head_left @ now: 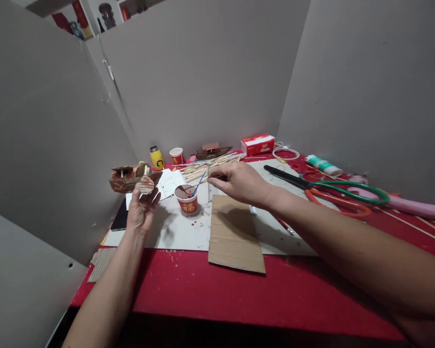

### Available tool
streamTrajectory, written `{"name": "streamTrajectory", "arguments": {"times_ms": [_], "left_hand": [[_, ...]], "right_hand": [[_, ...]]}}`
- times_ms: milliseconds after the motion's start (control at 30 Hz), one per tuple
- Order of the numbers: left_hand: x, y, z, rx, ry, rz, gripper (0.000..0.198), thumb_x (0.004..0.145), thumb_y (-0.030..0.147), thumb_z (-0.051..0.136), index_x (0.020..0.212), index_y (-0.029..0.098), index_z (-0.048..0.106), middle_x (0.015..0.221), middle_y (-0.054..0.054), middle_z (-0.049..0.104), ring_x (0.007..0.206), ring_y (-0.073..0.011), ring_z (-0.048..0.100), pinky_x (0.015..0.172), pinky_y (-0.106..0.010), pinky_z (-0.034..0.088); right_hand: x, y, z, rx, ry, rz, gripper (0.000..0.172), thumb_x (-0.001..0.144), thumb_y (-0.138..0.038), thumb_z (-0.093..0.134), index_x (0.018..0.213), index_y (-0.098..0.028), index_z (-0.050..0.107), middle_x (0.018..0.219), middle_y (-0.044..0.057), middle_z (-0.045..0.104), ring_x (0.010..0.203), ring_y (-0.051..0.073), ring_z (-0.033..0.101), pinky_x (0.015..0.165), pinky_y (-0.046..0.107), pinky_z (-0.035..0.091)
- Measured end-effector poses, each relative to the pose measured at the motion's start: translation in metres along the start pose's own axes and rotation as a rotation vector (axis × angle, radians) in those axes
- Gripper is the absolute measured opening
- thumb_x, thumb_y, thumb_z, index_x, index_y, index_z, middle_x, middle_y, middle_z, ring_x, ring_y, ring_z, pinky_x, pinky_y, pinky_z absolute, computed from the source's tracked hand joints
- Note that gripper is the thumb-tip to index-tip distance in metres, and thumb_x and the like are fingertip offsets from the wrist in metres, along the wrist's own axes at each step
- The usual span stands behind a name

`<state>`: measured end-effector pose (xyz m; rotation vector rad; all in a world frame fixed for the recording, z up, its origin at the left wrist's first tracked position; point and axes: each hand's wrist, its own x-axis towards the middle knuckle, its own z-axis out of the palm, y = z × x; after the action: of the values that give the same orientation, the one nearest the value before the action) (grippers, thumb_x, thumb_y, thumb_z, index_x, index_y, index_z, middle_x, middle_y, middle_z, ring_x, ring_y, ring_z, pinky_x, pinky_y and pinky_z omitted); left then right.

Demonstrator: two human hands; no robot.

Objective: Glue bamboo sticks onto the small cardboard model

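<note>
Holding a small ridged, brown-streaked piece (146, 184) in the left hand (141, 210), head view, fingers partly closed on it. Right hand (237, 182) is over the cardboard (235, 241), fingers curled, can't tell if gripping anything. Paper cup (188, 207) with blue stick (199, 183) sits between both hands' fingers.

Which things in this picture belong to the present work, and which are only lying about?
Probably in use:
- small streaked piece, held in the left hand
- red paper cup with a blue stick in it, near the right hand

Apparently lying about:
- yellow bottle
- red-and-white box
- large scissors
- white-and-teal roll
</note>
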<state>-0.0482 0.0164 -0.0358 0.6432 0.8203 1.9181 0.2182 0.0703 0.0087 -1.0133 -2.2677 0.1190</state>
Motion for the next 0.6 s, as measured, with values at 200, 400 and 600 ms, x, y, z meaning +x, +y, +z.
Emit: {"name": "streamTrajectory", "arguments": {"times_ms": [200, 400, 600], "left_hand": [[0.0007, -0.0025, -0.0006, 0.028, 0.019, -0.011, 0.038, 0.062, 0.043, 0.085, 0.090, 0.022, 0.069, 0.089, -0.003, 0.075, 0.079, -0.0166, 0.070, 0.082, -0.032, 0.056], [-0.0006, -0.0054, -0.0002, 0.038, 0.028, -0.014, 0.039, 0.063, 0.043, 0.085, 0.092, 0.021, 0.068, 0.087, -0.002, 0.074, 0.078, -0.0161, 0.070, 0.082, -0.032, 0.055], [-0.0014, -0.0069, 0.0016, 0.057, 0.060, -0.006, 0.039, 0.064, 0.042, 0.084, 0.092, 0.020, 0.067, 0.086, -0.003, 0.074, 0.076, -0.0166, 0.070, 0.079, -0.032, 0.054]], "right_hand": [[-0.0014, -0.0019, -0.0101, 0.006, -0.026, 0.012, 0.018, 0.086, -0.016, 0.059, 0.082, -0.017, 0.077, 0.081, 0.007, 0.077, 0.071, 0.018, 0.066, 0.063, 0.028, 0.042], [-0.0016, -0.0001, -0.0088, 0.086, 0.030, 0.026, 0.019, 0.086, -0.018, 0.058, 0.085, -0.016, 0.078, 0.082, 0.007, 0.077, 0.072, 0.018, 0.066, 0.065, 0.029, 0.044], [-0.0002, 0.0033, -0.0081, 0.223, 0.039, 0.092, 0.019, 0.082, -0.020, 0.059, 0.078, -0.016, 0.077, 0.077, 0.007, 0.075, 0.071, 0.018, 0.065, 0.067, 0.030, 0.044]]}}
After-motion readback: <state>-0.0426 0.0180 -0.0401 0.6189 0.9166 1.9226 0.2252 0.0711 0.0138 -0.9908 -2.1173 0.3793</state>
